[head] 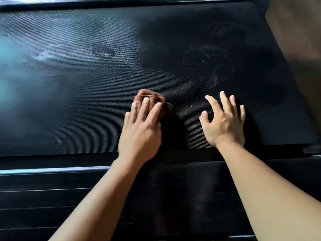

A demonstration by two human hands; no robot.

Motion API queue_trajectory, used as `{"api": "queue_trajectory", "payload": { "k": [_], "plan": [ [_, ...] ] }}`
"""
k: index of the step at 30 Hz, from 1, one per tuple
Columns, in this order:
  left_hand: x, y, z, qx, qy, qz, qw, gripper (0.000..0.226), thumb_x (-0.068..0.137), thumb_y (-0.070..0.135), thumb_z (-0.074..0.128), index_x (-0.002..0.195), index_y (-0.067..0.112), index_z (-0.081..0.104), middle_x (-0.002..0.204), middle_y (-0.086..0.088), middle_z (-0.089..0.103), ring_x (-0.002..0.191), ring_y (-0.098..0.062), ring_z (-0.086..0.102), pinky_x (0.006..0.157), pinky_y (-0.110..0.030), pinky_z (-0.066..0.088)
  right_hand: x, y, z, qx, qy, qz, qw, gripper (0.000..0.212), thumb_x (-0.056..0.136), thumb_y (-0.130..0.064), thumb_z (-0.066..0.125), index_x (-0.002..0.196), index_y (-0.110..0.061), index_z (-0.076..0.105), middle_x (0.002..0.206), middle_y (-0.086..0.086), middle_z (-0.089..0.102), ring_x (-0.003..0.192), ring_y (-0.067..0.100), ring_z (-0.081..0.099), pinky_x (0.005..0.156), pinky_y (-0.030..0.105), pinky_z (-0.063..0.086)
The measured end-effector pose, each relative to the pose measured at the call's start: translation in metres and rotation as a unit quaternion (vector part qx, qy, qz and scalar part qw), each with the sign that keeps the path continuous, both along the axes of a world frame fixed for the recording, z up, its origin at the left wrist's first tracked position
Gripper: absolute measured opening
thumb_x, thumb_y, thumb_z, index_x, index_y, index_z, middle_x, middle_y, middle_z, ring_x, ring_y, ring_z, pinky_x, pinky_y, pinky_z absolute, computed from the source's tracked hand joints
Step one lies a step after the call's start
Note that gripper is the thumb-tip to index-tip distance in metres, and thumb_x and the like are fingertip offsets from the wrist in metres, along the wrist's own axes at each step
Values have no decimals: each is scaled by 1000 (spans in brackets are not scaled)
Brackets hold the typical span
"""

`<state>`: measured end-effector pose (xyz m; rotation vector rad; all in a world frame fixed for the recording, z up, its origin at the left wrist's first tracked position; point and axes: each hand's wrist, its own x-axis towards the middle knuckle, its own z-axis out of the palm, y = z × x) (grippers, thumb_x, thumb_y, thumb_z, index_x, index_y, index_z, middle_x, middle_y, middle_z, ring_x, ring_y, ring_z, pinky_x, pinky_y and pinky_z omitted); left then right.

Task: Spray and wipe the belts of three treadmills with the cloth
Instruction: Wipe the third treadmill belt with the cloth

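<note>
A black textured treadmill belt (86, 94) fills most of the view, with pale wet smears and streaks across its left and middle parts. A bunched brown cloth (152, 99) lies on the belt near its front edge. My left hand (140, 129) presses down on the cloth with straight fingers laid over it. To the right, my right hand (224, 120) rests on the bare belt with fingers spread, holding nothing. No spray bottle is in view.
A black side rail (52, 188) of the treadmill runs along the bottom, under my forearms. Another dark rail (121, 3) borders the belt at the top. Brown floor (298, 32) shows at the upper right.
</note>
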<state>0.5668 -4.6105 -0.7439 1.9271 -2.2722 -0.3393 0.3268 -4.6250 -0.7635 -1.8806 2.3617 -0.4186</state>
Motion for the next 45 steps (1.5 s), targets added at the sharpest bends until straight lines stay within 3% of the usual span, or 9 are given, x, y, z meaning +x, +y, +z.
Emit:
{"api": "queue_trajectory", "payload": {
  "k": [6, 11, 14, 20, 25, 28, 32, 37, 45],
  "plan": [
    [65, -52, -3, -14, -11, 75, 997, 64, 96, 36, 39, 158, 20, 32, 167, -17, 18, 155, -36, 8, 127, -44, 7, 0, -1, 0, -1, 4, -2, 1000, 57, 88, -50, 36, 144, -41, 41, 162, 3, 25, 150, 28, 17, 122, 53, 7],
    [32, -130, -4, 0, -5, 111, 994, 63, 98, 30, 41, 159, 23, 24, 169, -14, 10, 156, -35, -1, 127, -41, -2, 0, 0, -1, 6, 6, -1, 1000, 54, 90, -48, 40, 144, -41, 40, 162, 3, 25, 151, 28, 16, 122, 54, 7],
    [-16, -153, -5, 6, -8, 57, 998, 67, 92, 34, 31, 158, 26, 22, 169, -10, 12, 156, -36, 1, 125, -43, 5, 0, 1, 0, 14, 7, 1, 1000, 54, 91, -47, 42, 144, -40, 39, 163, 3, 24, 151, 27, 14, 122, 53, 6],
    [-71, -90, -1, -15, 30, -72, 997, 62, 93, 32, 42, 154, 27, 33, 166, -10, 23, 155, -36, 8, 125, -46, 16, -1, 0, 4, 25, -1, 0, 1000, 63, 85, -54, 27, 145, -41, 38, 164, 0, 21, 152, 24, 10, 123, 50, 4],
    [-9, -26, 0, -13, 33, -49, 998, 64, 91, 36, 44, 154, 30, 37, 165, -6, 28, 153, -38, 20, 119, -50, 26, 0, -1, 1, 8, 9, -4, 1000, 60, 86, -54, 31, 144, -42, 39, 163, 1, 24, 151, 25, 15, 122, 52, 7],
    [44, -33, -5, -12, 7, -9, 1000, 68, 91, 43, 33, 157, 28, 33, 166, -9, 24, 155, -33, 14, 125, -49, 17, -1, -1, -1, 6, 12, -5, 1000, 58, 86, -53, 33, 143, -42, 40, 162, 1, 25, 151, 26, 16, 122, 52, 7],
    [79, -79, -1, -20, 12, 66, 998, 63, 97, 30, 45, 157, 18, 33, 167, -15, 19, 156, -28, 7, 127, -36, -1, 0, -1, -1, 11, 12, -7, 1000, 58, 87, -53, 33, 144, -43, 39, 163, 0, 23, 151, 25, 15, 122, 51, 6],
    [39, -153, 2, -23, 9, 80, 996, 60, 99, 26, 43, 157, 21, 29, 167, -15, 15, 156, -32, 3, 127, -40, -1, 0, -2, 0, 12, 12, -6, 1000, 58, 87, -52, 33, 144, -43, 38, 163, 0, 23, 151, 25, 14, 122, 52, 6],
    [-84, -135, -3, -8, -7, -87, 996, 64, 88, 35, 32, 152, 28, 33, 163, -10, 29, 154, -36, 13, 124, -48, 18, -1, -2, 4, 33, 3, -1, 999, 61, 87, -53, 32, 146, -40, 38, 164, 0, 20, 152, 23, 10, 123, 50, 3]
  ]
}}
